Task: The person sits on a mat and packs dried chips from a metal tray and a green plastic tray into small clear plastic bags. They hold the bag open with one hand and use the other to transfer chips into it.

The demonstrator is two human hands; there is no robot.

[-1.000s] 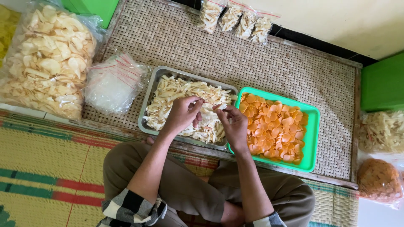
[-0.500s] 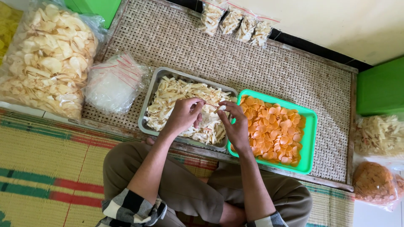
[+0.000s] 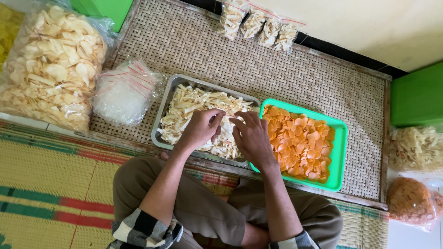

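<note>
My left hand (image 3: 200,130) and my right hand (image 3: 251,136) meet over a metal tray (image 3: 167,99) full of pale cracker strips (image 3: 191,103). Both hands have curled fingers, and their fingertips pinch what looks like a small clear plastic bag between them; it is hard to make out against the strips. A green plastic tray (image 3: 340,152) of round orange chips (image 3: 297,143) stands right beside the metal tray, touching it, just right of my right hand.
A stack of empty clear bags (image 3: 124,92) and a large bag of pale crackers (image 3: 46,64) lie to the left. Several small filled bags (image 3: 258,25) lie at the woven mat's far edge. Further bags of snacks (image 3: 415,150) and green boxes (image 3: 417,94) are at the right.
My hands have stayed over the metal tray. The fingers have shifted slightly, with the fingertips of both hands drawn closer together.
</note>
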